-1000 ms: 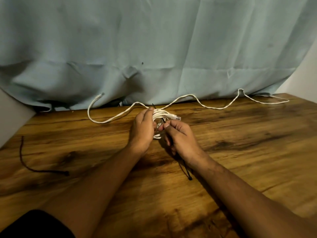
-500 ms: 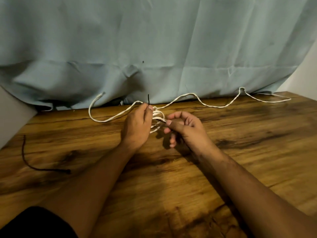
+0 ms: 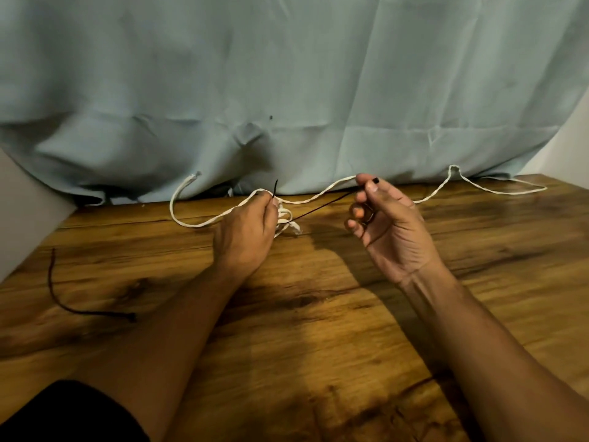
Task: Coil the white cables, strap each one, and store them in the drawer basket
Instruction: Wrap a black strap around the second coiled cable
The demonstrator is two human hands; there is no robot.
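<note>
The left hand (image 3: 248, 228) grips the coiled white cable (image 3: 286, 218) at the far side of the bench (image 3: 318, 330). The right hand (image 3: 387, 224) pinches the black strap (image 3: 318, 209), which runs taut to the coil. It probably needs a snug pull without loosening the loops.

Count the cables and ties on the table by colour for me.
White cables: 2, a coiled bundle in the left hand, a loose cable behind.
Black ties: 2, a held tie pinched by the right hand, a spare tie lying at left.
Total: 4
</note>
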